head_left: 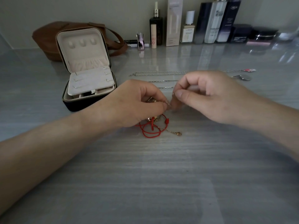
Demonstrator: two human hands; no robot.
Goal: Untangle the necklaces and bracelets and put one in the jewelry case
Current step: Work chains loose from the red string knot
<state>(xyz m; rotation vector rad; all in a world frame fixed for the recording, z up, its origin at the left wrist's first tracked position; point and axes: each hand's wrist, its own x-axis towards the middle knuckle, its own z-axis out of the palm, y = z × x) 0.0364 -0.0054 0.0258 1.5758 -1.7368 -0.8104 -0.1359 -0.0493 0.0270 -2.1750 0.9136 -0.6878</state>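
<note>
A tangle of red cord bracelet [150, 130] and thin gold chain [174, 132] lies on the grey table, partly under my left hand [137, 102]. That hand pinches the tangle near its top, where a gold charm shows. Close beside it, my right hand [210, 96] pinches a fine chain strand between thumb and forefinger; the two hands nearly touch. Two silver necklaces lie stretched out behind the hands: one [158, 73] with a red pendant at its right end, the other [163, 81] partly hidden. The dark jewelry case [90, 101] stands open at the left with a cream lining.
A brown leather bag [47, 38] sits behind the case. Several cosmetic bottles and jars [210, 23] line the wall at the back. A silver pendant [242, 77] lies right of my right hand. Bare table stretches toward the front edge.
</note>
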